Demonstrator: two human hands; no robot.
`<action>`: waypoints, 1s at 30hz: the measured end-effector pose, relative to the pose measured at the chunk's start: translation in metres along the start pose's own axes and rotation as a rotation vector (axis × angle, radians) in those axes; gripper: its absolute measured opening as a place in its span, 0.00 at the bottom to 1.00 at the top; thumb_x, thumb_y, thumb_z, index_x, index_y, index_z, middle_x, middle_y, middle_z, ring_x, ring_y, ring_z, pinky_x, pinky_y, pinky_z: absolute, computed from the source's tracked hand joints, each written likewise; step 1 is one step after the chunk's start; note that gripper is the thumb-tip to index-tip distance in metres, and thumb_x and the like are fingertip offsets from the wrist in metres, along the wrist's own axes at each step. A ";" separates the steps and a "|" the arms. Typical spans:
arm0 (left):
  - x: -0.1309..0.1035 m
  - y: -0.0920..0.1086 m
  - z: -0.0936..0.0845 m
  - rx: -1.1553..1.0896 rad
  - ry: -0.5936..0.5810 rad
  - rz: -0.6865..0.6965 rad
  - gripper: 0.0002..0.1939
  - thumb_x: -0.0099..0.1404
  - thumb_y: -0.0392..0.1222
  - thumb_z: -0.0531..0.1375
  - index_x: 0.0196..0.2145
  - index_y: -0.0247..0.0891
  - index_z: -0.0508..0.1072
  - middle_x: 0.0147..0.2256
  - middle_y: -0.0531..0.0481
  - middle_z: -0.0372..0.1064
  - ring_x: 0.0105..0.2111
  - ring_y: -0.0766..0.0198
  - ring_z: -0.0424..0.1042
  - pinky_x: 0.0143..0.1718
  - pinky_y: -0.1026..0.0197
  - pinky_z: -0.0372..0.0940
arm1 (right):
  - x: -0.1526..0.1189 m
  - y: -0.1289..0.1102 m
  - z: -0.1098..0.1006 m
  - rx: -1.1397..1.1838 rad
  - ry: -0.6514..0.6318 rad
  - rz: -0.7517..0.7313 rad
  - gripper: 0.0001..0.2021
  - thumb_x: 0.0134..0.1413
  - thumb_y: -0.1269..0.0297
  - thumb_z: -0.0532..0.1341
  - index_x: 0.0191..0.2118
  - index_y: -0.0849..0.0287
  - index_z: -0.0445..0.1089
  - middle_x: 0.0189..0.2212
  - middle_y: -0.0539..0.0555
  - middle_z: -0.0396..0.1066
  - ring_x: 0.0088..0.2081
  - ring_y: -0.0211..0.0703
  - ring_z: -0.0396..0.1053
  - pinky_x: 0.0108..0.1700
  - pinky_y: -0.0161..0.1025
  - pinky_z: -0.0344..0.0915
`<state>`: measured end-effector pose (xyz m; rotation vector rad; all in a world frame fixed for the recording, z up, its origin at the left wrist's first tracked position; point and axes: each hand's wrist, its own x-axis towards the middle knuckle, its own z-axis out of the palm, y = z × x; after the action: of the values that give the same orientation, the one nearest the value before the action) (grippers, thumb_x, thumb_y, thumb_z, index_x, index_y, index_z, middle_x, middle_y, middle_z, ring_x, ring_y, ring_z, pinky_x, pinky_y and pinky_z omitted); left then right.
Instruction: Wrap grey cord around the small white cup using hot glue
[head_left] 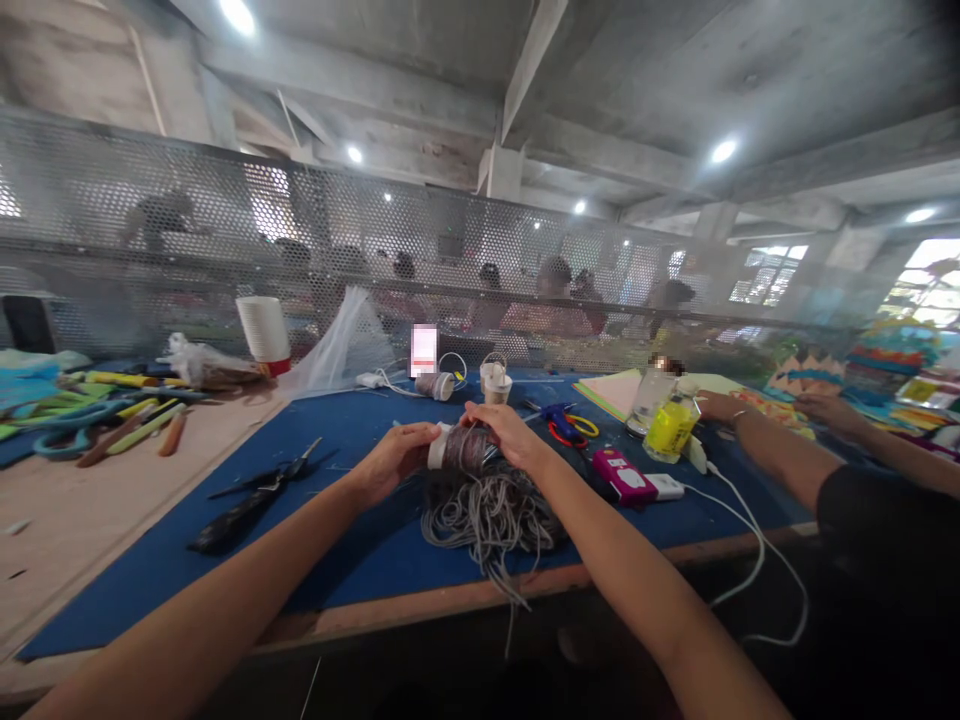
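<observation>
In the middle of the blue mat (360, 560) a white paper cup wound with grey-brown cord (465, 450) lies on its side between both my hands. My left hand (401, 455) grips its white end with thumb and fingers. From the right, my right hand (506, 432) pinches at the cord on the cup's upper side; the exact strand is too small to make out. Just below hangs a loose tangle of grey cord (491, 515), its ends trailing over the table's front edge. Behind my hands stand a small white cup with a handle (496, 380) and a cord-wrapped cup (435, 386) on its side.
Left lie a black-handled tool (251, 505), scissors (79, 425) and a paper cup stack (262, 332). A lit phone (424, 350) stands behind. Right are a blue glue gun (562, 422), magenta box (622, 477), yellow bottle (671, 430), white cable (750, 515) and a co-worker's arm (787, 460).
</observation>
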<state>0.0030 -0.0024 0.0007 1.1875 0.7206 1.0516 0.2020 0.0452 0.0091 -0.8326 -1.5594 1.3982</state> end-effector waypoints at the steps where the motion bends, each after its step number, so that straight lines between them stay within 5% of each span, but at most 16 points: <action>1: 0.000 -0.001 -0.001 0.004 0.002 -0.001 0.13 0.56 0.46 0.64 0.34 0.32 0.77 0.34 0.42 0.75 0.32 0.58 0.72 0.36 0.59 0.64 | -0.001 -0.002 0.000 0.031 -0.016 0.013 0.22 0.48 0.44 0.61 0.30 0.63 0.70 0.31 0.53 0.72 0.31 0.38 0.67 0.33 0.34 0.62; 6: 0.001 -0.001 0.000 0.025 -0.013 0.012 0.14 0.56 0.46 0.65 0.35 0.32 0.77 0.34 0.42 0.75 0.32 0.58 0.72 0.36 0.59 0.64 | -0.004 -0.009 -0.002 0.105 -0.051 0.004 0.21 0.46 0.45 0.63 0.28 0.62 0.68 0.26 0.51 0.69 0.29 0.36 0.67 0.36 0.36 0.64; 10: 0.001 0.000 0.001 0.053 -0.006 0.028 0.14 0.56 0.47 0.65 0.35 0.33 0.78 0.34 0.43 0.76 0.31 0.60 0.72 0.35 0.60 0.64 | -0.007 -0.014 -0.001 0.191 -0.075 -0.012 0.19 0.42 0.49 0.67 0.31 0.61 0.69 0.18 0.43 0.58 0.22 0.30 0.59 0.37 0.35 0.63; 16: -0.001 0.000 0.002 0.078 0.004 0.014 0.14 0.54 0.47 0.66 0.34 0.32 0.78 0.33 0.42 0.76 0.30 0.59 0.72 0.34 0.60 0.63 | -0.008 -0.014 -0.004 0.036 -0.009 -0.052 0.17 0.44 0.51 0.66 0.33 0.61 0.72 0.17 0.41 0.52 0.18 0.26 0.44 0.24 0.29 0.55; 20: -0.002 0.002 0.003 0.064 -0.003 0.018 0.13 0.54 0.47 0.66 0.32 0.32 0.78 0.31 0.43 0.75 0.29 0.60 0.71 0.34 0.61 0.63 | -0.003 -0.010 -0.007 -0.116 0.121 -0.113 0.18 0.43 0.49 0.65 0.34 0.60 0.74 0.20 0.44 0.59 0.20 0.28 0.46 0.21 0.28 0.47; 30: -0.002 0.004 0.001 -0.011 -0.014 0.006 0.16 0.54 0.48 0.65 0.35 0.33 0.77 0.34 0.43 0.75 0.33 0.55 0.72 0.37 0.57 0.65 | 0.005 0.007 -0.017 -0.803 0.301 -0.305 0.13 0.56 0.56 0.57 0.36 0.59 0.74 0.33 0.52 0.74 0.35 0.39 0.70 0.41 0.35 0.62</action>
<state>0.0018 -0.0045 0.0050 1.1872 0.6997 1.0506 0.2151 0.0576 0.0031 -1.1374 -1.9093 0.3722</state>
